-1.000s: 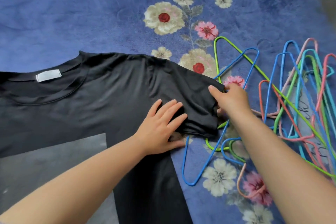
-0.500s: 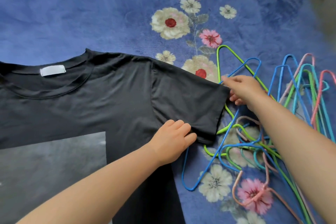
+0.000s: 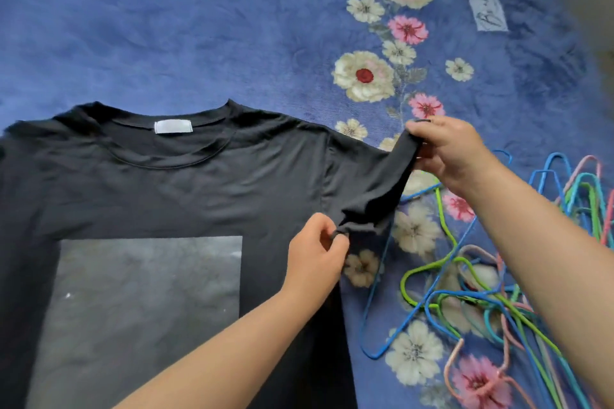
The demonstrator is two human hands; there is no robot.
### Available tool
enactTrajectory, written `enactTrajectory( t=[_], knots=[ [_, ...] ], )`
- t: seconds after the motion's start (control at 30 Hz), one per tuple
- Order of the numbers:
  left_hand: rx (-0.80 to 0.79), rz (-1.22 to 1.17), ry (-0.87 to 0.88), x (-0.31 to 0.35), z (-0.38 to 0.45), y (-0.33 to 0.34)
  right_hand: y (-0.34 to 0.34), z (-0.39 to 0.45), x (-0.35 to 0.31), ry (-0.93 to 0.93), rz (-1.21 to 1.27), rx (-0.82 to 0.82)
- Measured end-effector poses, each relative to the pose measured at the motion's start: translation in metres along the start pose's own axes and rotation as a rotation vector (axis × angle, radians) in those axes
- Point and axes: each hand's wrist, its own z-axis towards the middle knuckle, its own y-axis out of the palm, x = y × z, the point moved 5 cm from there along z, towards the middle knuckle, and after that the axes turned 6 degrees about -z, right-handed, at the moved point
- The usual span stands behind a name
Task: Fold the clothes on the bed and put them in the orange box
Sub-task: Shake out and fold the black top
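The left hand (image 3: 315, 249) pinches the sleeve's lower hem and the right hand (image 3: 445, 149) grips its upper corner, lifting it, likely to fold it inward. The black T-shirt (image 3: 186, 183) lies flat on the bed (image 3: 166, 26) beside the hangers (image 3: 481, 292). Half a second ago the sleeve lay flat.

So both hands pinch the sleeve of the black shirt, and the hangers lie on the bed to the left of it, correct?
Not quite. Both hands, left and right, do pinch the sleeve of the shirt, but the head view shows the hangers on the bed to its right.
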Motion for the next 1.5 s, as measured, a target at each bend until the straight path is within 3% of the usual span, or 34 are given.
enactTrajectory(
  t=[0.13, 0.23, 0.27, 0.4, 0.47, 0.57, 0.67, 0.77, 0.93, 1.0, 1.1, 1.17, 1.27, 1.4, 1.5],
  knots=[
    [0.139, -0.322, -0.234, -0.018, -0.012, -0.051, 0.090, -0.008, -0.034, -0.161, -0.096, -0.233],
    [0.157, -0.444, -0.391, -0.036, -0.022, -0.080, 0.156, -0.015, -0.027, -0.160, -0.368, -0.498],
    [0.141, -0.429, -0.436, -0.042, -0.026, -0.086, 0.166, -0.012, -0.018, -0.169, -0.506, -0.506],
    [0.264, -0.697, -0.568, -0.060, -0.029, -0.107, 0.159, 0.007, 0.005, -0.323, -0.960, -0.174],
    [0.344, -0.764, -0.621, -0.066, -0.015, -0.114, 0.149, 0.009, 0.017, -0.356, -1.094, -0.094],
    [0.349, -0.526, -0.612, -0.072, 0.005, -0.119, 0.151, -0.002, 0.041, -0.298, -1.323, -0.110],
    [0.315, -0.295, -0.426, -0.060, 0.016, -0.124, 0.162, -0.006, 0.061, -0.257, -1.489, -0.079],
    [0.288, -0.043, -0.308, -0.061, 0.019, -0.133, 0.162, 0.002, 0.075, -0.214, -1.482, -0.002],
    [0.208, 0.289, -0.333, -0.068, 0.007, -0.141, 0.161, 0.002, 0.084, -0.188, -1.524, 0.070],
    [0.269, 0.230, -0.345, -0.066, 0.002, -0.150, 0.166, -0.006, 0.080, -0.189, -1.519, 0.081],
    [0.425, 0.112, -0.262, -0.064, -0.006, -0.179, 0.194, -0.032, 0.072, -0.383, -1.461, 0.081],
    [0.554, 0.157, -0.177, -0.061, -0.013, -0.212, 0.220, -0.050, 0.072, -0.558, -1.371, 0.085],
    [0.745, 0.339, -0.118, -0.065, -0.022, -0.279, 0.270, -0.075, 0.073, -0.661, -1.329, 0.026],
    [0.868, 0.530, -0.173, -0.080, -0.037, -0.356, 0.328, -0.102, 0.073, -0.733, -1.359, -0.064],
    [0.878, 0.403, -0.380, -0.099, -0.041, -0.400, 0.365, -0.117, 0.073, -0.756, -1.362, -0.126]
  ],
)
